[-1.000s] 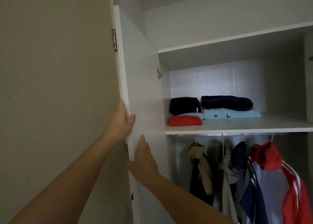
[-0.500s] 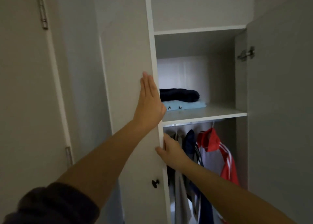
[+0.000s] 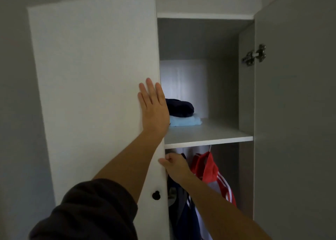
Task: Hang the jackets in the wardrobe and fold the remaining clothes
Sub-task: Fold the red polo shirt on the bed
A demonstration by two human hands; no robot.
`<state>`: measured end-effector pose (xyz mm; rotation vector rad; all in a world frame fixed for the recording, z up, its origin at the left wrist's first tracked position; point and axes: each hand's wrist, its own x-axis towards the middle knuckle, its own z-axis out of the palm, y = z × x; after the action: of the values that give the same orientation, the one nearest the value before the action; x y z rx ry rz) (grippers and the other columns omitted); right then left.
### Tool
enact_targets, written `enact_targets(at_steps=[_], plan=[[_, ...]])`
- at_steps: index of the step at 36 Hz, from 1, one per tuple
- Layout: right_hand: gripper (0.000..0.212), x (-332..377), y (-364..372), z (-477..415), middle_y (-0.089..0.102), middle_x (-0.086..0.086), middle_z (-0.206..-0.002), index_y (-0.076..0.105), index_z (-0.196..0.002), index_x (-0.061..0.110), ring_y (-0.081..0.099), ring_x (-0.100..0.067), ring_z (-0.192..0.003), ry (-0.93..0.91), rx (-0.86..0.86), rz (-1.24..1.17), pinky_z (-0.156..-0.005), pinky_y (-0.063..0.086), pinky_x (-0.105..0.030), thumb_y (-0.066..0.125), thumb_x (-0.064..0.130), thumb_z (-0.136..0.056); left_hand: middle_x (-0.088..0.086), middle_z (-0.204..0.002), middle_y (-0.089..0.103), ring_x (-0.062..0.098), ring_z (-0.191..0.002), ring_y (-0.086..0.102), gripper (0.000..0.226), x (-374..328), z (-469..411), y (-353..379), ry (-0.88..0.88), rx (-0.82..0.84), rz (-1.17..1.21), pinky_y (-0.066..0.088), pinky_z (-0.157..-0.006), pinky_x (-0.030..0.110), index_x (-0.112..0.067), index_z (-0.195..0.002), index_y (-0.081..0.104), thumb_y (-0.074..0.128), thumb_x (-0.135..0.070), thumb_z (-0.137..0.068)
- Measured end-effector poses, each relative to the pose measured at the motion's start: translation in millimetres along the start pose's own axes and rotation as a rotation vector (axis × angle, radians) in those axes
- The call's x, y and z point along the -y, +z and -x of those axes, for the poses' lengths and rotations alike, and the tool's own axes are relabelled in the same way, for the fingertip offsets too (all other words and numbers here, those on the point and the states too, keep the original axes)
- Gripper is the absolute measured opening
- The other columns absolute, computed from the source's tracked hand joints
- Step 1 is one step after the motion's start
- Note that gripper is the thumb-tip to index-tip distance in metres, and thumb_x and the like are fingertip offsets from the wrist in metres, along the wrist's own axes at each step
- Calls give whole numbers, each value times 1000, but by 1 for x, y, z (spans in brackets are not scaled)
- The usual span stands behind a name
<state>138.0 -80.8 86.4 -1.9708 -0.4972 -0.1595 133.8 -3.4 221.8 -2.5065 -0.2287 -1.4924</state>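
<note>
Pressing flat on the front of the wardrobe's white left door [image 3: 94,94], the left hand [image 3: 153,109] holds its fingers straight and close together, near the door's free edge. Lower down, the right hand [image 3: 174,165] curls its fingers round that same edge, just above a small black knob [image 3: 156,195]. Inside, a dark navy folded garment [image 3: 180,108] lies on a light blue one [image 3: 185,121] on the shelf [image 3: 209,136]. Beneath hang a red and white jacket [image 3: 212,170] and a navy jacket [image 3: 183,214]. The right door [image 3: 294,112] stands open.
</note>
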Motion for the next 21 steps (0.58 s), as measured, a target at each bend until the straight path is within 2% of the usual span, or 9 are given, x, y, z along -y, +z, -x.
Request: enact_targets(at_steps=[4,8,12,21], plan=[[37,-31,7,-14,48,4,-60,43,-62,13,45,-4,-54,6,33,-15,-48,35,-4,53,25,-96,34,-153,-5,52,-140,3,89,-5,-9,19,-18,-17,-15,12,-116,55,8,-144,-15,43,-38,-95],[42,-47,13,-30,45,5,-58,39,-57,17,43,-5,-53,26,24,-55,-46,33,-5,52,25,-96,33,-153,-6,51,-141,2,91,-9,-15,33,-25,-6,-36,10,-116,55,8,-144,-17,44,-41,-96],[44,-60,21,-39,47,6,-58,42,-55,17,44,-5,-51,43,14,-74,-46,33,-8,50,28,-98,32,-154,-6,50,-141,0,77,-11,-20,49,-7,-53,-36,10,-116,55,6,-145,-14,37,-30,-100],[46,-77,27,-55,39,4,-57,37,-56,16,36,-6,-51,34,10,-69,-46,30,-9,47,26,-100,32,-154,-3,50,-141,4,67,-15,-31,71,-26,-65,-83,13,-116,55,6,-146,-12,29,-22,-101]])
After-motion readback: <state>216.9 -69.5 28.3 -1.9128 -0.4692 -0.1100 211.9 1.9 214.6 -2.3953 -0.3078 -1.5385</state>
